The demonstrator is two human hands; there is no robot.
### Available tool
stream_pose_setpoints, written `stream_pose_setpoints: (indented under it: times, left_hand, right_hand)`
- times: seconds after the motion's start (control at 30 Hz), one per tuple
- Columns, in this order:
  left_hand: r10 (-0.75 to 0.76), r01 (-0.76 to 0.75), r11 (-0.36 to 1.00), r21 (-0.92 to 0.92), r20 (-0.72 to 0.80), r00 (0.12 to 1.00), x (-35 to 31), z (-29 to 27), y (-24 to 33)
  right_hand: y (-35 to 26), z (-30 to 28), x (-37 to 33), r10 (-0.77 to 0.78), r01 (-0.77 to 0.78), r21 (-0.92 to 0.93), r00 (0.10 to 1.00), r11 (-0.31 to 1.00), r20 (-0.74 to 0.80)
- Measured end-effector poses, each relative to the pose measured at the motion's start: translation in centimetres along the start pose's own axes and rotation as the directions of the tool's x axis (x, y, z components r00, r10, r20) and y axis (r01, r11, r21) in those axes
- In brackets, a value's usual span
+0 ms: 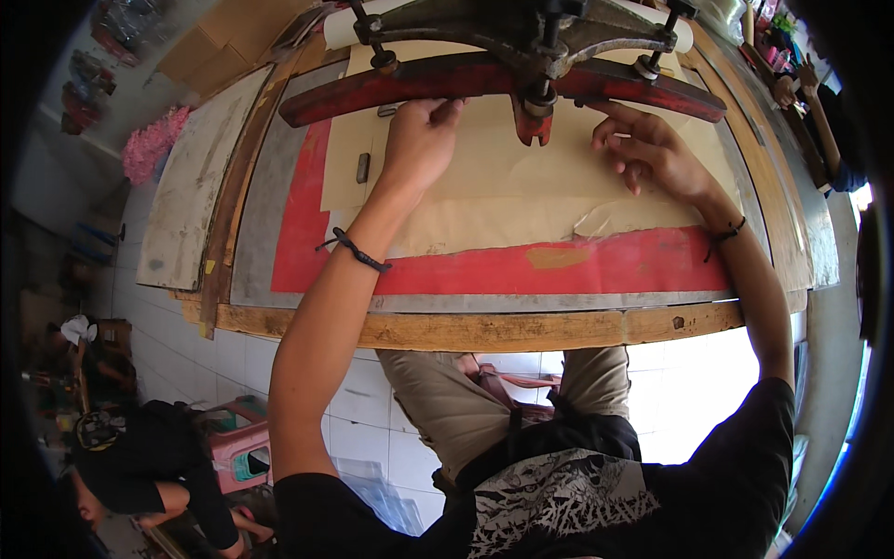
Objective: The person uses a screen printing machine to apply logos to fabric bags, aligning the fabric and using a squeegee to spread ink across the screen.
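Observation:
My left hand is at the near edge of a long red metal bar. Its fingers are closed in a pinch, and whatever they hold there is hidden. On the other side of the bar's forked red middle piece is my right hand. Its fingers are loosely bent and apart, with the index fingertip reaching to the bar's lower edge. Beneath both hands lies tan paper with a torn near edge, over a red sheet. A small dark metal block rests on the paper left of my left wrist.
A dark cast-metal arm with screws carries the bar over the table. A wooden rail edges the table near me. A whitish board stands at left. Another person sits low at lower left by a pink stool; someone's hands show at far right.

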State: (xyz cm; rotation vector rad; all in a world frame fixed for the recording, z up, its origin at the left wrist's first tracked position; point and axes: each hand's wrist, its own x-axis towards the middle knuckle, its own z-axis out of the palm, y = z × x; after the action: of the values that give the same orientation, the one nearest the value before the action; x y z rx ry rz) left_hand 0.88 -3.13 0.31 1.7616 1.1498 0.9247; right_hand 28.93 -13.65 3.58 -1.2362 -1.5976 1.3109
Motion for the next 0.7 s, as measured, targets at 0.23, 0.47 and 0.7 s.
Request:
stream_pose_setpoints:
  times: [0.23, 0.47, 0.7]
  left_hand:
    - [-0.011, 0.011, 0.998, -0.055, -0.011, 1.000, 0.1, -0.3, -0.3]
    - [-0.008, 0.008, 0.994, -0.110, 0.000, 1.000, -0.4, -0.4, 0.2]
    - [-0.079, 0.078, 0.987, -0.138, -0.001, 0.997, -0.9, -0.3, 1.0]
  right_hand:
    - [-0.4, 0.5, 0.0, -0.023, 0.020, -0.087, 0.999, 0.996, -0.035]
    - [-1.1, 0.6, -0.5, 0.005, -0.006, -0.074, 1.000, 0.997, -0.016]
    - [0.1, 0.1, -0.2, -0.041, 0.041, -0.039, 0.999, 0.998, -0.014]
